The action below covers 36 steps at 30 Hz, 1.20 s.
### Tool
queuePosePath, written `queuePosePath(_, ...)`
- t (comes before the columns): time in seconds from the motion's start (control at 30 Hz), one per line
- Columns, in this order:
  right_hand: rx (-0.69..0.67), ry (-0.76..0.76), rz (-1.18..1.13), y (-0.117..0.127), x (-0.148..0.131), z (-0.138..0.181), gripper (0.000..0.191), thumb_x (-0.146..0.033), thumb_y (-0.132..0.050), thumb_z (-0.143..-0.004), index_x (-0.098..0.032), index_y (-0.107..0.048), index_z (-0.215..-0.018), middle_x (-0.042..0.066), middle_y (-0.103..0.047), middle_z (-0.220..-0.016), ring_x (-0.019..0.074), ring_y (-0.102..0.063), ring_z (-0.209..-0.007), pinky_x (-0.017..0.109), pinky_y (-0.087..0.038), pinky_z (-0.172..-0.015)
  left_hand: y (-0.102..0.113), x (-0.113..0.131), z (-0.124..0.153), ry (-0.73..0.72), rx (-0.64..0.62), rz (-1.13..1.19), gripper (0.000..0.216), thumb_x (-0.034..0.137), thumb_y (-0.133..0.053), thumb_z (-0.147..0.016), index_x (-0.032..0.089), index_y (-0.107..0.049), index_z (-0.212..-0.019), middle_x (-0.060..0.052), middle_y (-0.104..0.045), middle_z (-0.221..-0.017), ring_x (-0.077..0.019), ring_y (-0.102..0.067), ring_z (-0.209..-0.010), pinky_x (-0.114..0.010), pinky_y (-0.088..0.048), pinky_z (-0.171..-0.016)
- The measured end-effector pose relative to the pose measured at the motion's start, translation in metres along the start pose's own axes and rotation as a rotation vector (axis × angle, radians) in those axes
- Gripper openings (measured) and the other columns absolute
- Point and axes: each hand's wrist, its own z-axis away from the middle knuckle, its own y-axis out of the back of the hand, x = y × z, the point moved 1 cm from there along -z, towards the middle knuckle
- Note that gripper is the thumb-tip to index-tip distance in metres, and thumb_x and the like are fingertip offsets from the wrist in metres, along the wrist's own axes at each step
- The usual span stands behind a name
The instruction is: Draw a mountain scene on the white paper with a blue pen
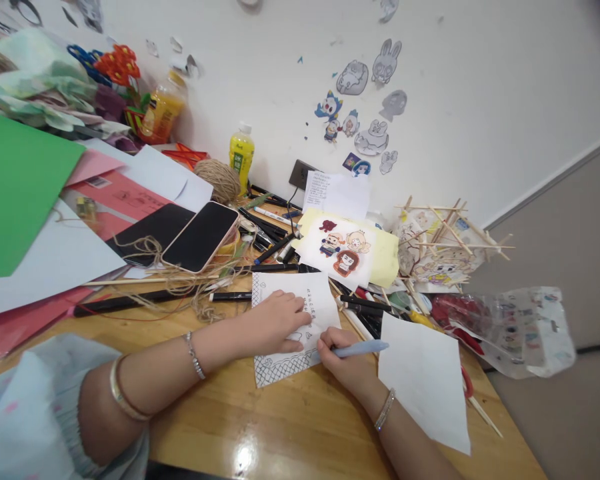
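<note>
My left hand lies flat on a small white paper with a patterned border and handwriting, fingers stretched out and pressing it to the wooden desk. My right hand is closed around a light blue pen, its tip hidden at the paper's lower right part. Both wrists wear bracelets.
Many dark markers are scattered behind the paper. Two phones lie on twine at the left, beside green card and pink sheets. A cartoon drawing, a blank sheet, a stick frame and a plastic bag fill the right. Bottles stand by the wall.
</note>
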Motion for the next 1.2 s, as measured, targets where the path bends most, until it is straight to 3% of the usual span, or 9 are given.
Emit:
queuePosePath(0.9, -0.032, -0.061, -0.024, -0.001, 0.006, 0.000, 0.031, -0.030, -0.053, -0.086, -0.024, -0.039, -0.058, -0.004, -0.052, -0.059, 0.0160, -0.050, -0.060, 0.027, -0.040, -0.057, -0.002, 0.000, 0.001, -0.008, 0.018, -0.012, 0.033, 0.040, -0.077, -0.083, 0.018, -0.064, -0.104, -0.009, -0.063, -0.098, -0.0274, -0.059, -0.091, -0.037, -0.041, -0.079)
queuePosePath(1.2, -0.044, -0.002, -0.023, -0.001, 0.002, -0.001, 0.033, -0.029, -0.053, -0.085, -0.023, -0.038, -0.056, -0.004, -0.052, -0.057, 0.0150, -0.049, -0.058, 0.027, -0.036, -0.056, -0.002, -0.001, 0.001, -0.011, 0.024, 0.009, 0.034, 0.038, -0.078, -0.082, 0.018, -0.063, -0.106, -0.008, -0.063, -0.098, -0.0274, -0.060, -0.091, -0.037, -0.041, -0.080)
